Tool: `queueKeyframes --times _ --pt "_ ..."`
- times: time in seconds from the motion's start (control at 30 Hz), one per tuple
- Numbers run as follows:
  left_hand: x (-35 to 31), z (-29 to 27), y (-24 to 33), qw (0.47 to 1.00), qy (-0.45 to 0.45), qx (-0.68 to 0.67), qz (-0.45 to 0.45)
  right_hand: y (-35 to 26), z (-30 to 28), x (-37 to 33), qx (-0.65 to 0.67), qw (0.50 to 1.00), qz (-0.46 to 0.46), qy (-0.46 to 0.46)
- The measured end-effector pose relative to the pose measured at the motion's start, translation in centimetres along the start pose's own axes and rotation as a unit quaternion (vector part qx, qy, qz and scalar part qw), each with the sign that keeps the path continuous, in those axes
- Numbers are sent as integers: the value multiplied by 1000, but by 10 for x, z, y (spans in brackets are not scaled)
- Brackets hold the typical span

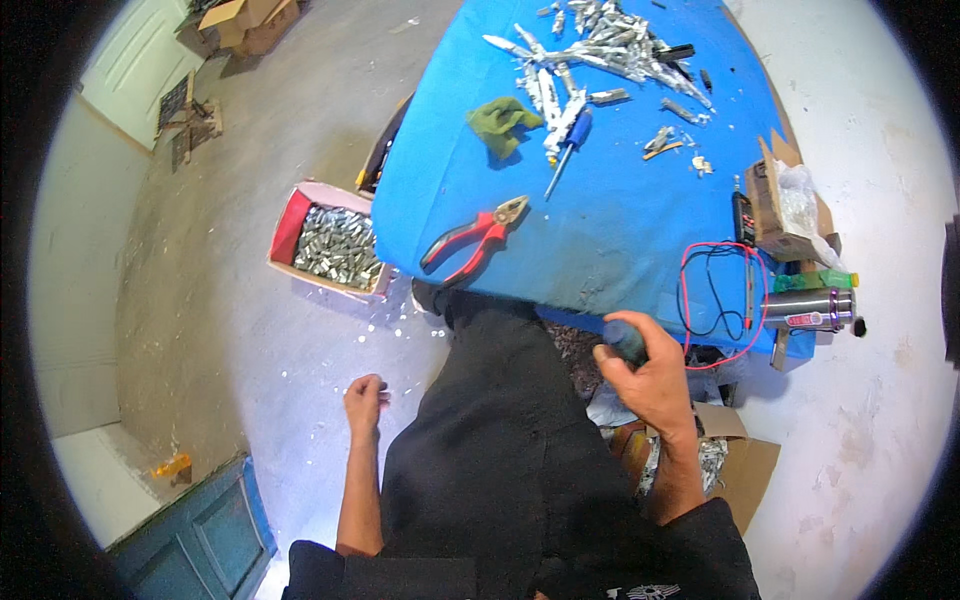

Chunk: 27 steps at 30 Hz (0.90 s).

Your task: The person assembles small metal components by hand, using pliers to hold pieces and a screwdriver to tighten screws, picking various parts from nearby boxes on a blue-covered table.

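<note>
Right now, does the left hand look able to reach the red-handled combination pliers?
Probably yes: the combination pliers lie uncovered near the edge of the blue-covered table, and nothing visible blocks the left hand.

You are in what looks like a small, rough workshop; your blue-covered tabletop carries red-handled pliers, a screwdriver and a heap of silvery pieces. A box of small metallic cylinders sits beside it; the grey floor, stained wall and cardboard boxes around you fit that too.
</note>
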State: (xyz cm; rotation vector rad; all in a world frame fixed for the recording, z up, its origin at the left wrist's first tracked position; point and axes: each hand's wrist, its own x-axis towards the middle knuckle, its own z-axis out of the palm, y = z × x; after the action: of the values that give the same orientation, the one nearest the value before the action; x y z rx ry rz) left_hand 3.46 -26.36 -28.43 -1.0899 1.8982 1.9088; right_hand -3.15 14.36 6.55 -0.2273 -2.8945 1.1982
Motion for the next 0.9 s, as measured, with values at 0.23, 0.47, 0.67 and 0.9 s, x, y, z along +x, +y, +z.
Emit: queueKeyframes --times 0.23,0.47,0.67,0.9 --pt "-17 26 131 986 6 5 167 -3 4 29 -203 963 -176 -26" --pt "-53 83 256 916 2 76 394 46 3 77 -285 922 -260 42" --pt "-46 127 318 810 -1 178 558 79 0 96 -256 943 -207 38" --pt "-22 180 352 758 -1 258 599 89 3 103 -214 953 -211 32"
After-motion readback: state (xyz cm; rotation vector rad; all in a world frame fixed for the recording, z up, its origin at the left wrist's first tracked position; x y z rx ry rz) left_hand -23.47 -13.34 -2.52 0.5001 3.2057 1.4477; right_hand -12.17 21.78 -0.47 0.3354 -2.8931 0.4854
